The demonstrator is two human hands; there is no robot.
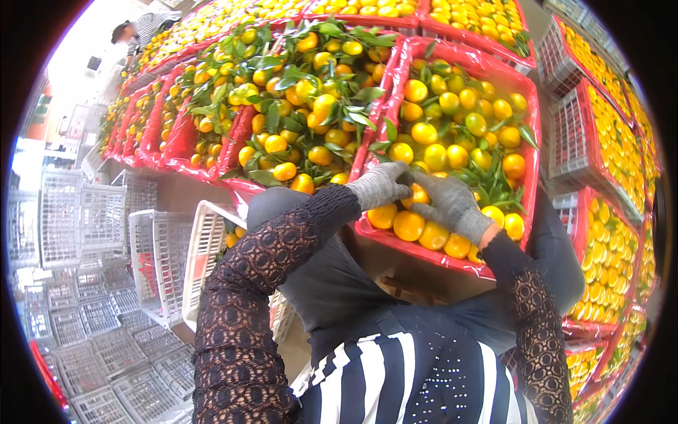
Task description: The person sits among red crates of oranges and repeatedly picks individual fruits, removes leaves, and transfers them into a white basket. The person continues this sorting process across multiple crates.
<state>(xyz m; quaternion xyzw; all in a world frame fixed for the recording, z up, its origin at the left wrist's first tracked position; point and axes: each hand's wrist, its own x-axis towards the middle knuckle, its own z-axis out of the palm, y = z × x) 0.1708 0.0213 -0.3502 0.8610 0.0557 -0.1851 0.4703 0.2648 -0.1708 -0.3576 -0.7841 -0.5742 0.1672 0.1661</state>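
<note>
Both hands wear grey knit gloves and meet over the front left part of a red-lined crate [534,127] of mandarins. My right hand [452,205] is closed around an orange mandarin [418,195], with fingers above it and the thumb below. Beside that fruit, my left hand [381,186] has its fingers curled together; what they pinch, if anything, is hidden. Large orange mandarins [409,226] line the crate's near edge. Farther back lie yellower mandarins [424,133], with green leaves [487,180] among them.
Left of the crate, leafy mandarins [304,92] are heaped in another red-lined crate. White plastic crates [162,261] stand at my left, near stacked grey crates [78,219]. Filled crates [607,141] rise along the right. Another person [145,32] is at the far left.
</note>
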